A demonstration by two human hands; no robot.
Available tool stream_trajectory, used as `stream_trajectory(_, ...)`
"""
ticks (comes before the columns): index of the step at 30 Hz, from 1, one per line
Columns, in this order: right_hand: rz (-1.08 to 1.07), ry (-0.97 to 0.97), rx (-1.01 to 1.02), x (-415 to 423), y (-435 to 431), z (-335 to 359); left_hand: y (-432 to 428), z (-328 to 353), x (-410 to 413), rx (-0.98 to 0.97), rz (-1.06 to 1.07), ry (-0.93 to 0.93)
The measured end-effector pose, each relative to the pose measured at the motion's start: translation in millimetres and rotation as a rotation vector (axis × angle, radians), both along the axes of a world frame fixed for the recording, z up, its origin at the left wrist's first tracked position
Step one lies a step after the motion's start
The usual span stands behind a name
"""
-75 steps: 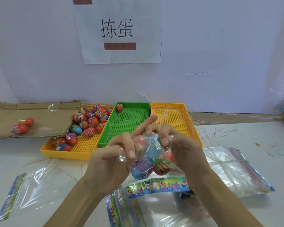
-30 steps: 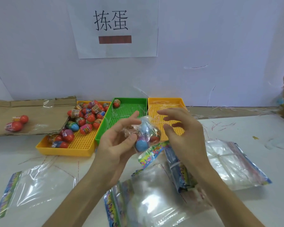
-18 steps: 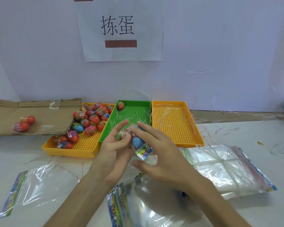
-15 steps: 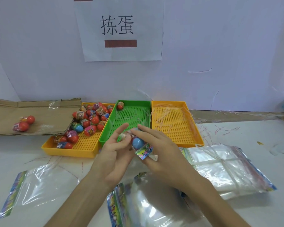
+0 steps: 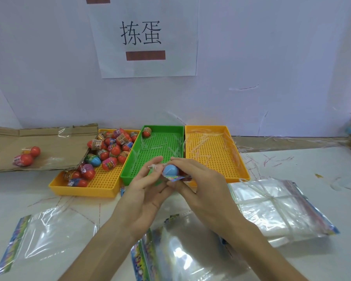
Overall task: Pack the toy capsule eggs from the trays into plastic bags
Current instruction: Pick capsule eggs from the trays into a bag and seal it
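the left grip (image 5: 148, 191) and right grip (image 5: 203, 187) both pinch a small clear plastic bag of toy capsule eggs (image 5: 170, 170), held up over the near rim of the green perforated tray (image 5: 160, 147), seemingly to fold its printed top shut for sealing.

The filled bag (image 5: 176, 178) is thin clear film, wrinkled and shiny; the blue egg (image 5: 170, 170) inside is smooth, glossy plastic. From it, the yellow tray (image 5: 105, 179) at 10 o'clock, green tray (image 5: 160, 151) at 12 and second yellow tray (image 5: 211, 155) at 2 are moulded plastic, perforated, with a dull sheen. The heaped capsule eggs (image 5: 115, 151) are glossy plastic under printed wrap. The cardboard (image 5: 49, 147) at 10 is matt and rough. The stacked bags (image 5: 276, 211) at 4 and loose bag (image 5: 49, 232) at 8 are shiny film. The table (image 5: 302, 175) is matt white, scuffed. The sign (image 5: 170, 63) at 12 is matt paper.
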State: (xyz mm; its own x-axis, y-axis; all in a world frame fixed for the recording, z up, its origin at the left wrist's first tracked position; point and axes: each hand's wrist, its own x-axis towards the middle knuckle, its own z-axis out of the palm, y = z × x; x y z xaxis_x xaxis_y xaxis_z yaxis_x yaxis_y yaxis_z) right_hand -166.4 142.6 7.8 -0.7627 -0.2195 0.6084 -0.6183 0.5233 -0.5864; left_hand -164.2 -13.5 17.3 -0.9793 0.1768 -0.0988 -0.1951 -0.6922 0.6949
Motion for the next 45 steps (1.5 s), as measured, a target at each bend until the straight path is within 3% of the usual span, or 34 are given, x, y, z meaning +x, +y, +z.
stream_trajectory(10,0.021,-0.059,-0.026,-3.5,5.9,2.6,-1.1,-2.5,-2.4,0.05,0.025,-0.063)
stream_trajectory(15,0.044,-0.109,-0.159,-2.8,6.7,3.3,-2.9,-4.1,-2.2,-0.022,-0.004,0.002)
stream_trajectory(25,0.055,-0.196,-0.14,-2.8,10.7,6.3,-11.2,-3.1,-6.3,-0.609,0.056,0.213)
stream_trajectory(32,0.104,-0.266,-0.159,-4.9,15.1,9.5,-13.8,-4.1,-8.2,-0.975,0.2,0.501)
stream_trajectory(38,0.114,-0.32,-0.146,-4.8,17.3,13.8,-15.6,2.7,-4.0,-0.875,0.122,0.498)
stream_trajectory(45,0.021,-0.377,-0.255,-5.9,18.1,12.9,-13.7,-0.7,-8.1,-0.734,0.165,0.322)
